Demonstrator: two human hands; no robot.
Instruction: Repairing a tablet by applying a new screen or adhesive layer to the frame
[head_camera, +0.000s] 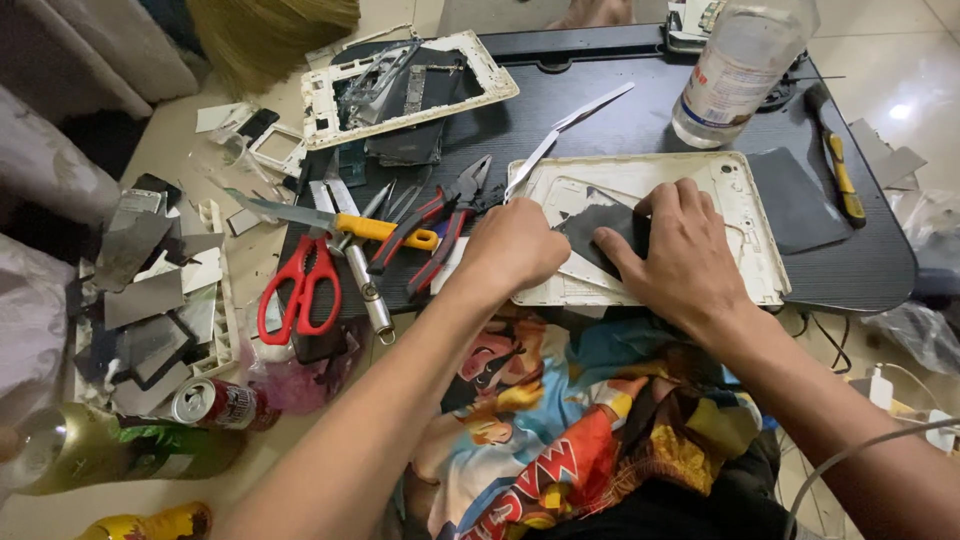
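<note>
While both hands work over the white tablet back shell (742, 205) lying on the dark bench (860, 265), that shell serves as the landmark for all else. On its middle lies a dark flat sheet (585, 232), partly loose; the right hand (683, 245) presses flat on it with fingers spread, its grip open and closed round nothing. The left hand (515, 245), at the shell's left edge, is curled into a fist, and silver tweezers (560, 135) run up and away from it, though whether the fist holds them I cannot tell. Judging by the bare shell, the stripping looks well along: the sheet alone seems left to come off. Left of the shell lie red-handled pliers (445, 215), a yellow-handled knife (345, 222) and red scissors (300, 285). Beyond the shell's far left corner sits another white frame (495, 82) holding removed parts, and beyond its far right corner stands a clear plastic bottle (735, 70).
</note>
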